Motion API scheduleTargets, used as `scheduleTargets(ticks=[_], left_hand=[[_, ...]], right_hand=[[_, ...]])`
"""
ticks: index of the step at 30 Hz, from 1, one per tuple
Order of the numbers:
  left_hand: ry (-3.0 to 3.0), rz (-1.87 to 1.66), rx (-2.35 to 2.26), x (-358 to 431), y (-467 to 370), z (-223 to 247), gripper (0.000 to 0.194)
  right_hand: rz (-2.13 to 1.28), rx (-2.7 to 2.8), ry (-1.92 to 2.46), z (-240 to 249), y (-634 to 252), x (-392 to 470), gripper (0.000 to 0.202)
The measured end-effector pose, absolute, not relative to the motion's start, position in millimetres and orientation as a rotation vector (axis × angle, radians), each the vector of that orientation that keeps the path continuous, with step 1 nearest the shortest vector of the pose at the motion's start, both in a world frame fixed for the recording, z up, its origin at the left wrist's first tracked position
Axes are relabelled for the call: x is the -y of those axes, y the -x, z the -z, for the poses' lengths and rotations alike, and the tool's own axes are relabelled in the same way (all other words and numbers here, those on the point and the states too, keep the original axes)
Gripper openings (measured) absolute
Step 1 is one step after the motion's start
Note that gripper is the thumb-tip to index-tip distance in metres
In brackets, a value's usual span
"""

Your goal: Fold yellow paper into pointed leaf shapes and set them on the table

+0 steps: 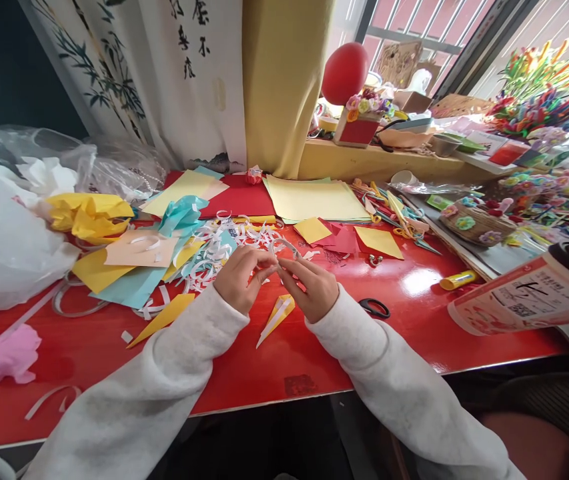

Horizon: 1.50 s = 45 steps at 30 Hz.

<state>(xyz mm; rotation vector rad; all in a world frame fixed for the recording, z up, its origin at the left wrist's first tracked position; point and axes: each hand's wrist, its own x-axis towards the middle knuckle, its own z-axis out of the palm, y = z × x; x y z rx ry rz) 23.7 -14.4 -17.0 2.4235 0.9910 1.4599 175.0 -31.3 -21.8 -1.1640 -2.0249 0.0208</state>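
Note:
My left hand [244, 275] and my right hand [311, 283] meet above the red table, fingertips pinched together. Between them is a thin pale paper strip [284, 243], curling up in a loop behind the fingers; part of it is hidden by them. Just below the hands lies a pointed piece of yellow paper [280, 313] with a white strip along it. Black-handled scissors [375, 307] rest to the right of my right hand. Left of my left hand is a heap of curled white paper strips [209, 257], and a folded yellow paper [164, 319] sits near my left sleeve.
Coloured paper sheets [314, 198] are stacked at the back. A large paper cup [519, 293] with a black lid leans in at right, near a yellow glue stick [458, 280]. A white plastic bag [9, 247] and pink crumpled paper [7, 357] are at left.

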Motion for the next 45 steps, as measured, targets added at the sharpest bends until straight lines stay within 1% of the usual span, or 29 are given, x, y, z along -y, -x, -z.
scheduleTargets(ticks=[3,9,14,16,22,27,30,32,35,39,41,45], left_hand=[[-2.542,-1.520,-1.029,15,-23,17,0.012],[-2.591,-1.622,-1.049,19,-23,13,0.014],[-2.444,-1.596,-1.109,17,-21,10,0.008],[-2.425,-1.589,-1.081,16,-20,10,0.008],[-2.487,-1.562,-1.003,18,-21,10,0.014],[-2.435,-1.500,-1.085,11,-16,10,0.015],[-2.265,-1.619,-1.175,5,-10,7,0.020],[-2.297,-1.635,-1.154,4,-10,6,0.024],[-2.554,-1.446,-0.993,8,-15,6,0.014],[-2.574,-1.442,-0.996,14,-22,9,0.003],[-2.556,-1.431,-1.019,13,-23,11,0.003],[-2.602,-1.386,-1.030,10,-26,17,0.008]], right_hand=[[-0.056,2.021,1.219,21,-174,32,0.032],[0.000,2.111,1.206,21,-176,33,0.030],[-0.229,2.079,1.103,15,-176,34,0.034],[-0.288,2.072,1.082,11,-176,34,0.032],[-0.252,2.123,1.160,8,-181,30,0.027],[-0.269,2.040,1.171,10,-184,26,0.025],[-0.263,1.984,1.162,11,-185,25,0.022],[-0.260,1.982,1.142,12,-185,26,0.020],[-0.233,2.036,1.114,13,-184,28,0.021],[-0.232,2.107,1.111,14,-183,31,0.022],[-0.238,2.118,1.103,13,-183,32,0.022],[-0.194,2.127,1.122,12,-179,36,0.021]])
